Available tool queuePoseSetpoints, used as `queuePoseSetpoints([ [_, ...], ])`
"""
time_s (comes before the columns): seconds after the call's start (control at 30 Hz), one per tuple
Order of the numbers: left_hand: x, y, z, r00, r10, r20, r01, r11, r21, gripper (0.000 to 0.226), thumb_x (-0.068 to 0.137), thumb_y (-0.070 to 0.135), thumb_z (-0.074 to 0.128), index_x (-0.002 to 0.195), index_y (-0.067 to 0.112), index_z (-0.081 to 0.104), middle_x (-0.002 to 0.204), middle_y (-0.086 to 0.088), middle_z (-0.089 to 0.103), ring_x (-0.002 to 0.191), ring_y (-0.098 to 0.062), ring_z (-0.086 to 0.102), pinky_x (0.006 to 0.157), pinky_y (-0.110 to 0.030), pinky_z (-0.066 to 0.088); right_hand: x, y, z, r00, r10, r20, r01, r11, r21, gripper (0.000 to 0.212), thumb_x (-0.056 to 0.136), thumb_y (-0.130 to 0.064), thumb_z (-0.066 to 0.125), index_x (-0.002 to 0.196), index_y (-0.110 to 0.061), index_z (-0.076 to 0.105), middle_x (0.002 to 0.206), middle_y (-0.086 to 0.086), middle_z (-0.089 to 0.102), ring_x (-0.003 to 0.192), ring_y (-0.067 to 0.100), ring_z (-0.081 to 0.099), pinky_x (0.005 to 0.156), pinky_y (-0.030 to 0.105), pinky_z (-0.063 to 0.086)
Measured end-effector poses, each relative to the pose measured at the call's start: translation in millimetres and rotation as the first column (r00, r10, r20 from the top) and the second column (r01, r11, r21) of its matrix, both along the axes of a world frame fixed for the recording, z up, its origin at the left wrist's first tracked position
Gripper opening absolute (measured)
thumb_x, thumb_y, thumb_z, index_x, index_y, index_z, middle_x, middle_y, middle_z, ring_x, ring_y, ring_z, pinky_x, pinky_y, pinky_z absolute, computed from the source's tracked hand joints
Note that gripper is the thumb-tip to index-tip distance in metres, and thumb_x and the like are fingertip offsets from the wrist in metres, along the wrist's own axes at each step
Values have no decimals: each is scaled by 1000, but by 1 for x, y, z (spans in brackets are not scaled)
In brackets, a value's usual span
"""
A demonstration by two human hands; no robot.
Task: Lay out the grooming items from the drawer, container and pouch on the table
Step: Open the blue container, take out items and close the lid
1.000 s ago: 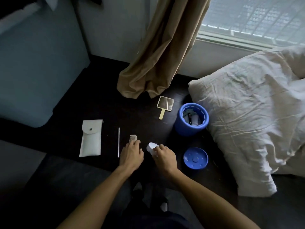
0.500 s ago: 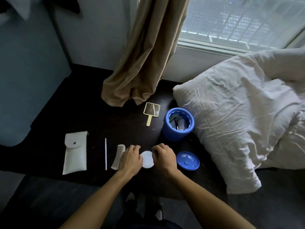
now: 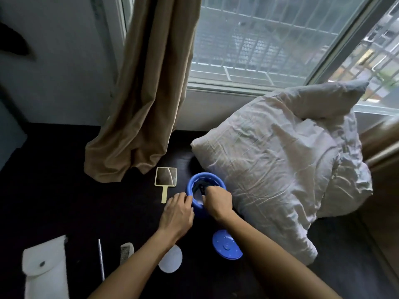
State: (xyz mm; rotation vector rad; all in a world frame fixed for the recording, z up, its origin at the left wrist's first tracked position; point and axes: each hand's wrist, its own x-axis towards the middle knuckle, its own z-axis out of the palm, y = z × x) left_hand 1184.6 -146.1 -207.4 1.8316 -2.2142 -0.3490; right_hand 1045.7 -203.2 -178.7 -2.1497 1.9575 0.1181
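1. On the dark table (image 3: 64,190), just beside a crumpled pillow (image 3: 280,169), a blue container (image 3: 207,175) stands open with dark items inside. Its lid (image 3: 226,244) lies flat nearer the person, so the mouth is free to reach into.
2. The right hand (image 3: 218,201) dips over the rim, fingers curled down among the dark contents. Its grip looks closed, but the fingertips are hidden, so I cannot tell whether it holds anything.
3. The left hand (image 3: 178,214) has loosely bent fingers touching the container's outer wall; its grip holds nothing. It is probably steadying the container against tipping while the other hand digs.
4. Items already laid out sit apart, so each shows separately. A hand mirror (image 3: 165,179) lies glass-up just left of the container. Along the near edge are a white pouch (image 3: 45,268), snapped shut and likely still to be emptied, a thin metal stick (image 3: 101,262), a comb (image 3: 127,252) and a round white pad (image 3: 170,258).
5. Half a second ago both hands were at the near edge, on the pad. Now the pad lies alone and both hands have moved up to the container. The view has also tilted upward, showing more curtain (image 3: 146,104) and window (image 3: 269,39).
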Motion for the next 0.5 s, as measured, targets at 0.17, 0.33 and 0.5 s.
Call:
queuePoseSetpoints([
  [0.17,10,-14,-13,999,-47,12,48,997,-54,30,78,30,53,104,16,59,90,-3,59,85,-22,58,73,-37,51,17,-15,-5,985,71,-157,-57,994,93,21,87,-11,53,102,-8,68,107,10,71,100,28,66,70,32,43],
  [0.33,14,-18,-14,998,-41,-41,37,996,-86,33,78,33,38,98,16,59,86,-3,59,80,-23,59,68,-37,53,24,-25,-9,970,70,-232,-24,980,195,21,87,-7,55,104,-11,67,108,6,71,100,25,66,71,31,43],
  [0.5,16,-16,-11,997,-31,-64,26,996,-82,33,79,33,39,98,16,58,86,-2,59,80,-22,59,69,-36,53,24,-27,-11,965,44,-258,15,975,223,22,90,-7,52,105,-10,68,110,7,71,102,25,66,72,31,45],
])
